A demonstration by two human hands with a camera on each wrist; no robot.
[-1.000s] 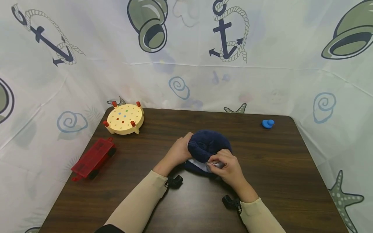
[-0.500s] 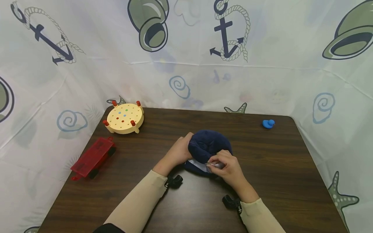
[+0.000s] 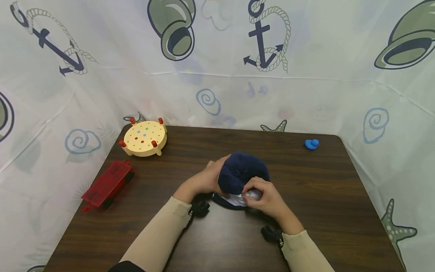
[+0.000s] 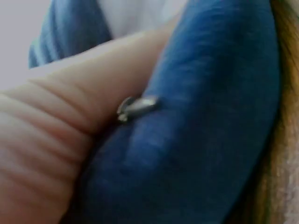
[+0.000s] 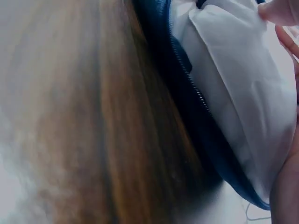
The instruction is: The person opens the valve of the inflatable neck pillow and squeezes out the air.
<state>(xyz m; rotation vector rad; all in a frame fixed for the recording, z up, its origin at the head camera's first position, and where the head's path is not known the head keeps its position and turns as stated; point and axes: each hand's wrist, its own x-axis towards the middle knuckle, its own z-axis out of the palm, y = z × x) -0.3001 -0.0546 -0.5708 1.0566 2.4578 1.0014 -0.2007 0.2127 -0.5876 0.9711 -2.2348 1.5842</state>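
A soft navy zippered pouch (image 3: 242, 170) with a white lining (image 5: 247, 88) is held near the table's middle, its mouth toward me. My left hand (image 3: 205, 179) grips its left side. In the left wrist view the blue fabric (image 4: 210, 112) wraps close beside the skin, with a metal zipper pull (image 4: 140, 107) against it. My right hand (image 3: 266, 196) pinches at the mouth, thumb and fingertips together at the white lining. Along the lower edge the zipper teeth (image 5: 198, 98) are parted. Much of the left hand's fingers is hidden behind the pouch.
A red toy wagon (image 3: 108, 185) lies on the left of the dark wooden table (image 3: 326, 211). Behind it is an upturned cream toy (image 3: 144, 139) with red-tipped legs. A small blue toy duck (image 3: 311, 144) sits at the back right. A patterned cloth hangs behind.
My left hand has shifted slightly left and down, and the pouch has tipped with it. A little more white lining shows. The right hand stays pinched at the mouth.
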